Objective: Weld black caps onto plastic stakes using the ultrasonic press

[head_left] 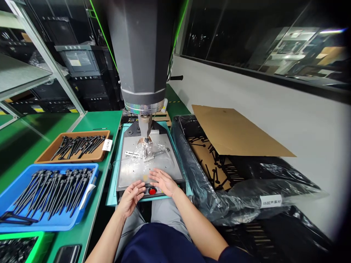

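Observation:
My left hand (131, 197) hovers at the front left corner of the machine's metal base plate (131, 173), its fingers loosely bent and apart with nothing seen in them. My right hand (164, 182) is palm up over the plate's front edge, empty, with fingers spread. Between the two hands sits a red push button (152, 191). Beyond them, a small metal fixture (148, 149) stands on the plate, partly covered by crinkled clear plastic film (141, 151). The press's metal horn (145, 126) points down right above the fixture.
To the left, a brown tray (41, 157) and a blue tray (90, 171) hold black rod-like parts. A green bin (41, 243) and a phone (68, 254) are nearer. On the right, a plastic-lined box (189, 164) of black parts lies under a cardboard sheet (241, 131).

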`<state>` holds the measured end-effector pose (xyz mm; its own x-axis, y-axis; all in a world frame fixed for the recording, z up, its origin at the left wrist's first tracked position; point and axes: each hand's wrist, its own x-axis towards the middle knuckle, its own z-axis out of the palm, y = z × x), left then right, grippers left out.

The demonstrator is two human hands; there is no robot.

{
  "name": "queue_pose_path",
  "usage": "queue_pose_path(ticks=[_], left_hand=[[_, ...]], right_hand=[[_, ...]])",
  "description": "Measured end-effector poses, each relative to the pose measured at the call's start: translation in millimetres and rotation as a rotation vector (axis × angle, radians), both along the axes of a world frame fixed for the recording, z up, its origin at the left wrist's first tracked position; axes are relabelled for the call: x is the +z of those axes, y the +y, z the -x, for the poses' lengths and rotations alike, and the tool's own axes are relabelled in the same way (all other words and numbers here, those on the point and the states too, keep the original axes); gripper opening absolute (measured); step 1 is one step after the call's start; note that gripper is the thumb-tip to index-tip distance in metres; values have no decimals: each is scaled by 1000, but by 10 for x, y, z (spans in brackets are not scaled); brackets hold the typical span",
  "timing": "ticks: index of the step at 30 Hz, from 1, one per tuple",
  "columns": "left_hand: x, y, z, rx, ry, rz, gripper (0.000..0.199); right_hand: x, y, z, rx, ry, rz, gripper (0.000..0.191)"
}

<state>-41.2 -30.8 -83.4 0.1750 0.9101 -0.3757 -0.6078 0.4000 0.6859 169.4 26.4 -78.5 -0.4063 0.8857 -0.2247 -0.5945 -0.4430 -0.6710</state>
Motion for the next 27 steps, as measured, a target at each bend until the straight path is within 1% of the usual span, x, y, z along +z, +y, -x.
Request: queue_pose_path(ticks=[4, 9, 13, 16, 18, 20, 23, 25, 27], left_hand=[[-16, -9, -18, -13, 33, 33, 42], [-48, -11, -6, -87, 154, 57, 41], [-77, -39, -2, -175, 262, 42, 41], [-108, -79, -4, -242, 354, 25, 40], [-147, -116, 2, -245, 421, 3, 40], [-218, -166, 31, -212, 497, -14, 41], [-394, -269, 152, -118, 595, -1, 46], [-539, -348, 286, -9, 702, 4, 51], [-666, -417, 431, 127, 865, -4, 53]], right_hand=[[-63, -117, -17, -21, 16, 37, 42], [-67, -218, -27, -36, -37, 60, 45], [-82, -312, -10, 4, -202, 65, 45], [-154, -413, -36, 50, -357, 36, 44], [-225, -500, -97, 25, -450, -3, 41], [-309, -601, -196, -50, -550, -39, 39], [-452, -747, -390, -173, -691, -47, 40], [-554, -816, -520, -258, -805, -35, 44], [-649, -844, -626, -352, -945, -43, 46]])
